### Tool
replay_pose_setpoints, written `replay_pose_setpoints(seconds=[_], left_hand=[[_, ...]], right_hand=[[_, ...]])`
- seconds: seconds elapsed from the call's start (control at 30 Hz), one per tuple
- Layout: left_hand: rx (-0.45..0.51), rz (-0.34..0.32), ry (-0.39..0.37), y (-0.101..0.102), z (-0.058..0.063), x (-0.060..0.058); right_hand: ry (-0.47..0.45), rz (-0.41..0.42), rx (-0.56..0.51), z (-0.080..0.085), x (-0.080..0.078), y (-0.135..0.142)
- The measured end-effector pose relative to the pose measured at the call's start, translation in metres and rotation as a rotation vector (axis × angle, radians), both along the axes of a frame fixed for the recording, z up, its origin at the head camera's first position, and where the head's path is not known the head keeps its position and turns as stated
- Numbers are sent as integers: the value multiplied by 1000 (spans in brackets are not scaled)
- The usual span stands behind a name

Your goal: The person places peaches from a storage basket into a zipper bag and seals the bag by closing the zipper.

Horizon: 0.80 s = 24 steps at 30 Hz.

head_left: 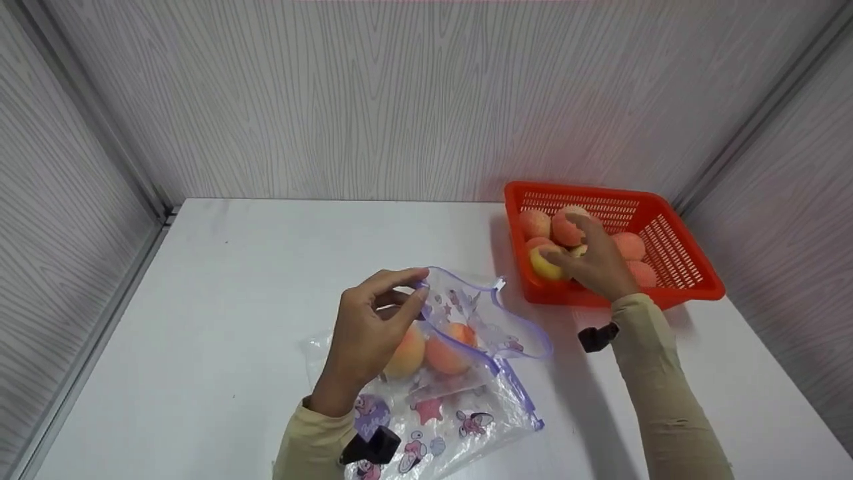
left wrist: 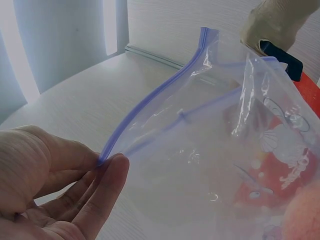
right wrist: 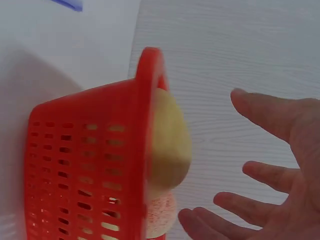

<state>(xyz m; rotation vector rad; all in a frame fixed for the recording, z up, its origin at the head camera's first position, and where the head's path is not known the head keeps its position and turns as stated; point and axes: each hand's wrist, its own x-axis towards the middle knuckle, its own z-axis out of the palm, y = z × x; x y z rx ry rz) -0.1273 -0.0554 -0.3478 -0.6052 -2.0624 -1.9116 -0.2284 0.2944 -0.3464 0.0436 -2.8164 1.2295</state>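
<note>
My left hand (head_left: 370,330) pinches the purple-edged mouth of a clear zip bag (head_left: 460,303) between thumb and fingers. In the left wrist view that bag's mouth gapes, with the left hand (left wrist: 65,185) at one end of the zip strip (left wrist: 145,100). Two orange-yellow peaches (head_left: 448,353) show through the plastic. Over the red basket (head_left: 680,293), my right hand (head_left: 596,263) is spread, holding nothing. Its fingers hover near a yellow peach (head_left: 548,265). The right wrist view shows the open right hand (right wrist: 270,175) apart from the yellow peach (right wrist: 170,145) at the rim.
Several pink peaches (head_left: 628,247) lie in the basket. Under the held bag, a printed clear plastic bag (head_left: 433,443) with a purple zip lies flat on the white table (head_left: 200,320). A wood-grain panel (head_left: 320,100) stands at the back, with side panels left and right.
</note>
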Motion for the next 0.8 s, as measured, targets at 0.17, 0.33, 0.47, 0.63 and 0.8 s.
replay_pose_setpoints(seconds=[0.17,0.33,0.47,0.63,0.8], left_hand=[[14,-6,0,0,0,0],[20,-9,-2,0,0,0],[22,-12,-6,0,0,0],[20,-12,-7,0,0,0],[20,-15,-9,0,0,0]], right_hand=[[-124,44,88,-9,0,3],[-132,67,158,-13,-2,3],[-153,50,158,-17,-3,5],[-151,41,112,-21,-4,6],[-123,37,76,-26,-7,10]])
